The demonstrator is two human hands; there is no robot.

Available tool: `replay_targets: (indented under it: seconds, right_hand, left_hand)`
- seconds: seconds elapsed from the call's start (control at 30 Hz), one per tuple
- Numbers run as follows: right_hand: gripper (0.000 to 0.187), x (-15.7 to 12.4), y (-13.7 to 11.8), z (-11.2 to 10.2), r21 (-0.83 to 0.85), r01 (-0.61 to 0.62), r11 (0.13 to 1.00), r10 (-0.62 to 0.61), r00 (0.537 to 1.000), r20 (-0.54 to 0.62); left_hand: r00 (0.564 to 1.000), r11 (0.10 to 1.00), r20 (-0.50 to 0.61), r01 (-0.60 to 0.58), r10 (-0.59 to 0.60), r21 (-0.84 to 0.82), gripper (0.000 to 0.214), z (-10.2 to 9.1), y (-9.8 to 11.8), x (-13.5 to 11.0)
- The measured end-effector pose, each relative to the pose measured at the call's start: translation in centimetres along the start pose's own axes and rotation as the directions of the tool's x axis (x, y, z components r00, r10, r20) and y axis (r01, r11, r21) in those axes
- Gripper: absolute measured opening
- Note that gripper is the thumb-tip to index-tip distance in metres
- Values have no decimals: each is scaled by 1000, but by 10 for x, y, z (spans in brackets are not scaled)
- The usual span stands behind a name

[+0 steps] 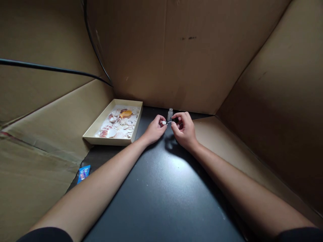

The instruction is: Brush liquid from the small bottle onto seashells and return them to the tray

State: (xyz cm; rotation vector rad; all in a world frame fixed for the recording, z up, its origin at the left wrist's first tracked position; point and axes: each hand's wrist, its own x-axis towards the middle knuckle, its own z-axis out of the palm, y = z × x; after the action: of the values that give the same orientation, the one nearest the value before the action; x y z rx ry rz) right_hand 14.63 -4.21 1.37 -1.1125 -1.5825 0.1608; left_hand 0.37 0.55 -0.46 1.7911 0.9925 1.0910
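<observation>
white piece [164,123] in left hand [154,130], near bottle [170,114]

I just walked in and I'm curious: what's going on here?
A person's left hand pinches a small white item. The right hand is close beside it; what its fingertips hold is too small to tell. A small clear bottle stands upright just beyond the hands. To their left, a tray holds shells, and a blue packet lies near the left forearm.
</observation>
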Motion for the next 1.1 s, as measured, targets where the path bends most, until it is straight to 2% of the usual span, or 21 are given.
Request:
replay_targets:
  seconds: [0.13, 0.8, 1.1]
  right_hand:
    - [15, 0, 0, 0, 0, 5, 1000, -5, 1000, 27]
    - [13, 0, 0, 0, -4, 19, 1000, -19, 1000, 3]
    - [13, 0, 0, 1, -8, 19, 1000, -19, 1000, 1]
  left_hand:
    - [1000, 1000, 1, -10, 10, -12, 15, 0, -1, 0]
    - [1000, 1000, 19, 1, -2, 25, 12, 0, -2, 0]
    - [999, 999, 21, -39, 39, -3, 12, 0, -4, 1]
